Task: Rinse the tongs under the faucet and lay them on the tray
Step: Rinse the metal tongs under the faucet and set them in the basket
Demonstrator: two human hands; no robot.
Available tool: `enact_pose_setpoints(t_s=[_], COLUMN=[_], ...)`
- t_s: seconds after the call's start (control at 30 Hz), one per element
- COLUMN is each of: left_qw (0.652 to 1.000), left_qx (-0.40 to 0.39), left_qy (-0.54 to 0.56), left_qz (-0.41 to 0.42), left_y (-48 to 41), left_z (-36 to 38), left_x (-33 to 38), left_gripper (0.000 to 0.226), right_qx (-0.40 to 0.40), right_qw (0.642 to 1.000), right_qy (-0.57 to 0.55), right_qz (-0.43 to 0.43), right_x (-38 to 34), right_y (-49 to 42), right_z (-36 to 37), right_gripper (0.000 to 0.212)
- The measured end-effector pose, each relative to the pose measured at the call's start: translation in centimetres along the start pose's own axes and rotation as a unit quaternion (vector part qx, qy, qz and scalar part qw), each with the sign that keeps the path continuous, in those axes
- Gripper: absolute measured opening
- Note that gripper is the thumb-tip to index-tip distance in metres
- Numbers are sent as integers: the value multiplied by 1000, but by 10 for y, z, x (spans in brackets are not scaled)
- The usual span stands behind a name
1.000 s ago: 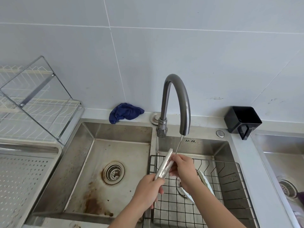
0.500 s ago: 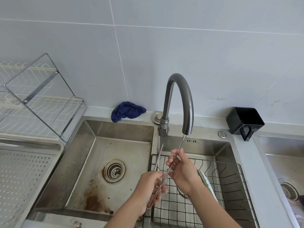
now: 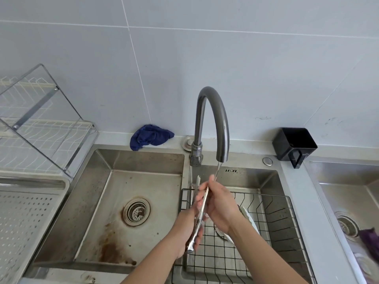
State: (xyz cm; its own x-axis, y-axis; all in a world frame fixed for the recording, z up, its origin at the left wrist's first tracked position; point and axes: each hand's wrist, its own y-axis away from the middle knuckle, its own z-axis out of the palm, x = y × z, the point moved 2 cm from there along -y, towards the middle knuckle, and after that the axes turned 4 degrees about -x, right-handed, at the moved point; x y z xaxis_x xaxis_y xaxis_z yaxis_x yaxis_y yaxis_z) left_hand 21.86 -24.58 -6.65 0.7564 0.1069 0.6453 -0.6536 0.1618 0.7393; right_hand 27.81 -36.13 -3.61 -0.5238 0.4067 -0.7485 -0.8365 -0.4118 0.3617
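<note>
Metal tongs (image 3: 202,203) stand tilted under the grey arched faucet (image 3: 213,119), their toothed tips up near the thin water stream. My left hand (image 3: 189,232) grips the hinge end low down. Higher up, my right hand (image 3: 218,203) pinches one arm of the tongs with fingers and thumb. The two arms are spread apart at the top. A perforated metal tray (image 3: 22,220) lies at the far left, beside the left sink basin (image 3: 114,201).
A black wire basket (image 3: 272,228) holding a white plate (image 3: 249,219) fills the right basin below my hands. A dish rack with a clear lid (image 3: 41,124) stands at the left. A blue cloth (image 3: 149,137) and a black holder (image 3: 294,145) sit on the back ledge.
The tongs have turned from flat-on to edge-on and their arms have opened. My right hand has slid up along them toward the water stream.
</note>
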Motion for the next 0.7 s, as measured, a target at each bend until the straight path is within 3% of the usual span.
enact_pose_setpoints(t_s=[0.07, 0.2, 0.23, 0.4, 0.47, 0.53, 0.6, 0.7], left_qw=[1000, 1000, 1000, 999, 998, 997, 995, 989], left_qx=[8, 15, 14, 5, 1, 0, 23, 50], left_qy=[-5, 2, 4, 45, 61, 70, 73, 67], left_qz=[5, 14, 14, 18, 26, 39, 58, 119], left_y=[-2, -5, -5, -5, -2, -1, -2, -1], left_z=[4, 10, 11, 19, 23, 24, 19, 18], left_x=[-2, 1, 3, 4, 2, 4, 7, 12], left_gripper=[57, 66, 65, 67, 70, 72, 69, 62], right_qx=[27, -25, -20, 84, 51, -3, -4, 68], right_qw=[999, 996, 996, 996, 999, 999, 999, 995], right_qy=[12, -88, -83, 36, 6, -22, 0, 75], right_qz=[13, -23, -30, 8, -7, -30, -33, -22], right_x=[-4, -14, -14, -15, -18, -19, -15, -16], right_y=[-3, -1, 0, -2, -3, -1, 2, 3], right_z=[2, 2, 2, 2, 3, 6, 6, 8], right_gripper=[52, 12, 12, 61, 48, 15, 20, 36])
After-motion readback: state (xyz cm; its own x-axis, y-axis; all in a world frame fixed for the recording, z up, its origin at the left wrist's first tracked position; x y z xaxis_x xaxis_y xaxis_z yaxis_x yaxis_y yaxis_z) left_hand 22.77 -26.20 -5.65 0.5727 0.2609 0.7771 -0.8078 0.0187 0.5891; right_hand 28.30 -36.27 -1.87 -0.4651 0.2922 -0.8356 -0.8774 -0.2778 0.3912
